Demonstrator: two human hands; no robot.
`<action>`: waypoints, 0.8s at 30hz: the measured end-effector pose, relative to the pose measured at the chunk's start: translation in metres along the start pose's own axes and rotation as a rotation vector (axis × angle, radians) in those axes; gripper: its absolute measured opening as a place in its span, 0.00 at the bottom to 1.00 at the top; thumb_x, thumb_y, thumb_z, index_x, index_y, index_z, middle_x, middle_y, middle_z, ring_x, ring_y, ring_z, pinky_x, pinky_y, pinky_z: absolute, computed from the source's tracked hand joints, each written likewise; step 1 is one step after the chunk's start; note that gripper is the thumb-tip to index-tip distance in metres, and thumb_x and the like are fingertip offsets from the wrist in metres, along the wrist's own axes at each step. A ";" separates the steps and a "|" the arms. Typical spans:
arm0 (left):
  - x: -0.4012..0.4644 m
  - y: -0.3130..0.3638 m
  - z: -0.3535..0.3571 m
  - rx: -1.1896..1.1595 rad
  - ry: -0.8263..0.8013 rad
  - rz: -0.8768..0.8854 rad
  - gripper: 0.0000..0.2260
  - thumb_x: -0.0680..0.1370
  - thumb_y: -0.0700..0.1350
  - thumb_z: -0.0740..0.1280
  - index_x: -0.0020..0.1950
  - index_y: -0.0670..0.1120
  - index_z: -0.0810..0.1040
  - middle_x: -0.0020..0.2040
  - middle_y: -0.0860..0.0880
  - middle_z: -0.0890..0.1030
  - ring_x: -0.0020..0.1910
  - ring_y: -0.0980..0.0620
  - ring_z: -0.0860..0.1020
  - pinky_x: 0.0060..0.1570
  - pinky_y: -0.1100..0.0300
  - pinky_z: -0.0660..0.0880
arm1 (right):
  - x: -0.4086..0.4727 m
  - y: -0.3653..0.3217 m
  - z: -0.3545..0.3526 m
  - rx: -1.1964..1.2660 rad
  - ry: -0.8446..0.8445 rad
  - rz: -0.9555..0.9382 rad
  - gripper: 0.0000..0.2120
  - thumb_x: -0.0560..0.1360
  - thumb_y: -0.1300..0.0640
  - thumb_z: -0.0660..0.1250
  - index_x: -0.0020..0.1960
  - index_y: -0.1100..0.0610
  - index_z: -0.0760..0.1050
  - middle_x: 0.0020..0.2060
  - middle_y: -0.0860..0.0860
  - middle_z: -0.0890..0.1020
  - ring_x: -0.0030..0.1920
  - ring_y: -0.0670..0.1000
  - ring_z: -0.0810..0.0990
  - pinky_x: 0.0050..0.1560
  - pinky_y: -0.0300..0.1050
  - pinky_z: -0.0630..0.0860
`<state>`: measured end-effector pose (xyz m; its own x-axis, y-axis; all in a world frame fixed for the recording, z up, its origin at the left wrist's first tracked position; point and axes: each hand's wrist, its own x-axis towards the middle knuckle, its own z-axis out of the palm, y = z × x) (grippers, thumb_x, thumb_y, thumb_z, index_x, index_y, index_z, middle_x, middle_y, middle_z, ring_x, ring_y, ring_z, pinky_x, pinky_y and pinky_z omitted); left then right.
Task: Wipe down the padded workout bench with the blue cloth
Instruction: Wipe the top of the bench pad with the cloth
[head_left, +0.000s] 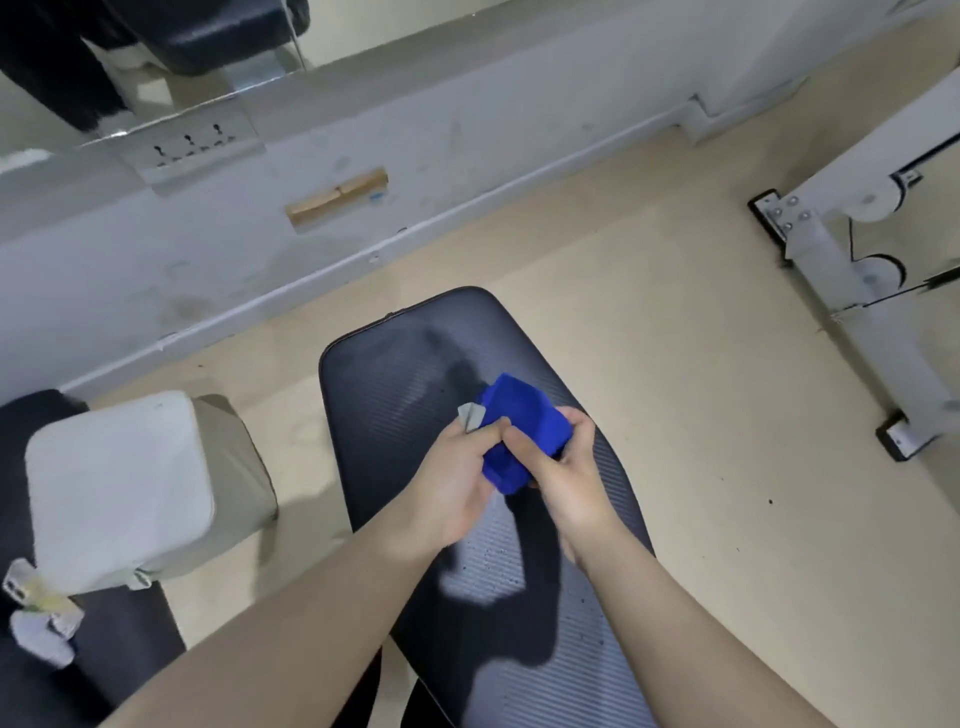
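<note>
The padded workout bench (410, 358) is dark grey with fine ribs and runs from the bottom of the view toward the far wall. Small wet droplets show on its near part. A bunched blue cloth (519, 415) with a small grey tag sits above the bench's middle, held by both hands. My left hand (457, 478) pinches its left side. My right hand (566, 478) grips its right side. The thumbs meet over the cloth. The cloth's underside is hidden by my fingers.
A pale padded seat (119, 483) stands left of the bench on a dark mat, with a spray bottle (36, 618) beside it. A white machine frame (831, 249) with pulleys stands at the right. A mirrored wall (208, 249) with sockets lies ahead. Beige floor surrounds the bench.
</note>
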<state>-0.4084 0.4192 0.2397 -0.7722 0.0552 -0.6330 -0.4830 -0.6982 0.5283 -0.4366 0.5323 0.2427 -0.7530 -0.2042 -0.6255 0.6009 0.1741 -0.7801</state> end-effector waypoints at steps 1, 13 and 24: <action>0.006 0.001 -0.005 -0.022 -0.018 -0.017 0.09 0.80 0.34 0.58 0.51 0.40 0.77 0.43 0.46 0.83 0.45 0.50 0.81 0.44 0.60 0.78 | 0.011 0.001 0.005 -0.028 0.022 -0.024 0.21 0.67 0.54 0.74 0.52 0.48 0.65 0.53 0.54 0.75 0.50 0.51 0.78 0.50 0.46 0.78; 0.131 0.060 -0.125 1.887 0.306 0.049 0.44 0.73 0.56 0.68 0.78 0.49 0.42 0.77 0.38 0.44 0.76 0.39 0.47 0.73 0.46 0.48 | 0.165 0.033 0.016 -0.964 0.261 -0.447 0.18 0.74 0.59 0.67 0.64 0.50 0.72 0.74 0.59 0.52 0.71 0.57 0.57 0.72 0.44 0.54; 0.151 0.067 -0.152 1.853 0.226 -0.171 0.52 0.66 0.69 0.66 0.71 0.62 0.27 0.75 0.48 0.28 0.75 0.40 0.35 0.70 0.36 0.40 | 0.193 0.048 0.030 -1.242 -0.014 -0.651 0.18 0.74 0.49 0.60 0.61 0.55 0.67 0.68 0.62 0.67 0.67 0.66 0.66 0.67 0.64 0.63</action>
<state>-0.4943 0.2722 0.0936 -0.6861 -0.1599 -0.7097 -0.4350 0.8721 0.2240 -0.5455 0.4723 0.0841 -0.7941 -0.5850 -0.1651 -0.4824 0.7718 -0.4143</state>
